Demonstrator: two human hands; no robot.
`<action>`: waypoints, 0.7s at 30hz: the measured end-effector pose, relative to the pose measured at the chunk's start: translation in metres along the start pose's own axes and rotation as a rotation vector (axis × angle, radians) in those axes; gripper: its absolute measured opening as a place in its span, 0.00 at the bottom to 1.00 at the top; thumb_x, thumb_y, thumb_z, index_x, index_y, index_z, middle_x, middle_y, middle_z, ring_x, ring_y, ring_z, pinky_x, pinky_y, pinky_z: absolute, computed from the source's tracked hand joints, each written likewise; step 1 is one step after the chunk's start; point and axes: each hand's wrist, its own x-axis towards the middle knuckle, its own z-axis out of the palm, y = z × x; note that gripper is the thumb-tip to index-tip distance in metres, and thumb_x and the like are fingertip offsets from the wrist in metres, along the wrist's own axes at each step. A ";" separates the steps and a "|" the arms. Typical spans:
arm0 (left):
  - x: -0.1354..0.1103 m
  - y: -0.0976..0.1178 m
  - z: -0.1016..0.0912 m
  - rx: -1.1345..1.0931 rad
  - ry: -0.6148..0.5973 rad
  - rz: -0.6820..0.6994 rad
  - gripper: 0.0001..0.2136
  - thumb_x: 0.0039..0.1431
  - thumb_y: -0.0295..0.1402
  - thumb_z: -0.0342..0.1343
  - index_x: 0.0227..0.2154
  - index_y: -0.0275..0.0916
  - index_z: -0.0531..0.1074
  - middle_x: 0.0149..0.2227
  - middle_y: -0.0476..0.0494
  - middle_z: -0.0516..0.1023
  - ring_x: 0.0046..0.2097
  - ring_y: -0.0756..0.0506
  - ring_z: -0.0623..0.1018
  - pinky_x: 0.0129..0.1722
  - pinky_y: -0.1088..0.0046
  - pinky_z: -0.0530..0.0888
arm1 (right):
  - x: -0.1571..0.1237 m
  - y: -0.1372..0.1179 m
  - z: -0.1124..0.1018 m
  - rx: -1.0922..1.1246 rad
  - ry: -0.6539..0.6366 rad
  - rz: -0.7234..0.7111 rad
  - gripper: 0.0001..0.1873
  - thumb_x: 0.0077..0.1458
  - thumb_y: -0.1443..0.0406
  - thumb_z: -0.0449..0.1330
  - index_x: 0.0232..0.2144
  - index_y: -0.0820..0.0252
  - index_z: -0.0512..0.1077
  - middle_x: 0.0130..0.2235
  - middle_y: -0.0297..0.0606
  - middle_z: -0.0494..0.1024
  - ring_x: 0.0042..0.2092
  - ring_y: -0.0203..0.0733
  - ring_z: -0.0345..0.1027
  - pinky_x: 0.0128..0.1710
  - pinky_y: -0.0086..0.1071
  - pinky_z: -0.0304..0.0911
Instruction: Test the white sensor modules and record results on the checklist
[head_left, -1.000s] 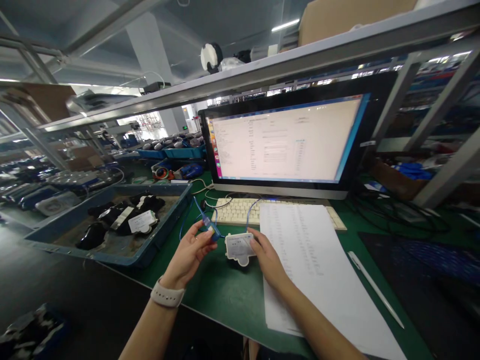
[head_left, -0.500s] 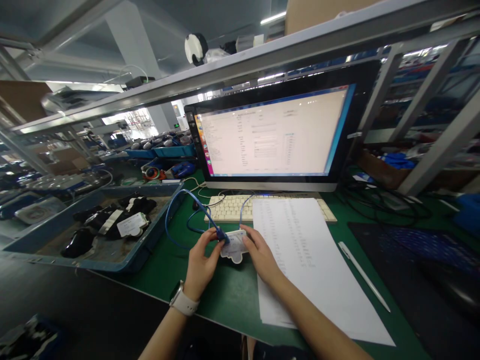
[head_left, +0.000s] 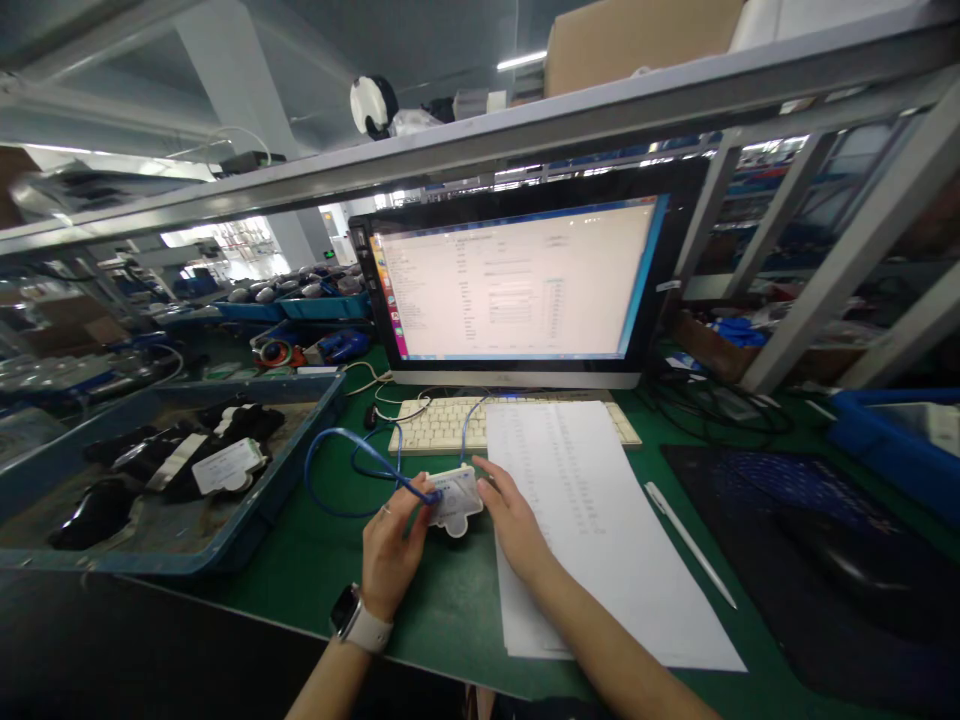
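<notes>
A small white plastic device [head_left: 454,500] with printed markings and a rounded tab at its lower edge is held above the green table. My left hand [head_left: 394,550], wearing a watch, is closed on a blue cable [head_left: 379,462] at its plug end, against the device's left side. The fingers partly hide the plug, so I cannot tell whether it is seated. My right hand [head_left: 517,525] pinches the device's right edge, thumb in front and index finger along the top. A thinner stretch of blue cable rises behind the device toward the keyboard [head_left: 431,428].
Printed sheets [head_left: 585,540] lie under my right forearm, beside a white pen [head_left: 691,545]. A black mouse [head_left: 847,560] rests on a dark mat. The blue-grey tray [head_left: 247,530] at left holds black parts and a similar white device [head_left: 227,466]. A monitor [head_left: 517,290] stands behind the keyboard.
The view has turned slightly right, so the scene sits further left. The plug end, upright before, now tilts lower against the device. My right thumb has slid outward to the device's edge.
</notes>
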 end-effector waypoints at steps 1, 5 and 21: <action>-0.001 -0.001 0.000 0.008 0.010 0.042 0.11 0.58 0.30 0.55 0.44 0.46 0.72 0.46 0.46 0.79 0.47 0.43 0.79 0.48 0.67 0.75 | -0.006 -0.005 -0.004 0.006 0.021 0.017 0.22 0.55 0.50 0.54 0.48 0.52 0.71 0.51 0.39 0.74 0.53 0.47 0.67 0.53 0.44 0.64; -0.002 -0.009 0.001 0.060 0.042 0.175 0.17 0.56 0.28 0.57 0.49 0.48 0.69 0.48 0.48 0.78 0.46 0.43 0.79 0.47 0.70 0.75 | -0.027 -0.023 -0.052 -0.070 0.102 -0.028 0.23 0.57 0.53 0.52 0.53 0.51 0.66 0.55 0.40 0.71 0.55 0.45 0.65 0.52 0.43 0.65; -0.006 -0.015 0.008 0.122 0.073 0.268 0.16 0.59 0.27 0.53 0.51 0.44 0.67 0.49 0.43 0.78 0.47 0.45 0.79 0.48 0.73 0.75 | -0.062 0.040 -0.339 -1.325 0.569 -0.221 0.29 0.48 0.44 0.51 0.45 0.52 0.73 0.48 0.45 0.74 0.50 0.59 0.68 0.49 0.52 0.65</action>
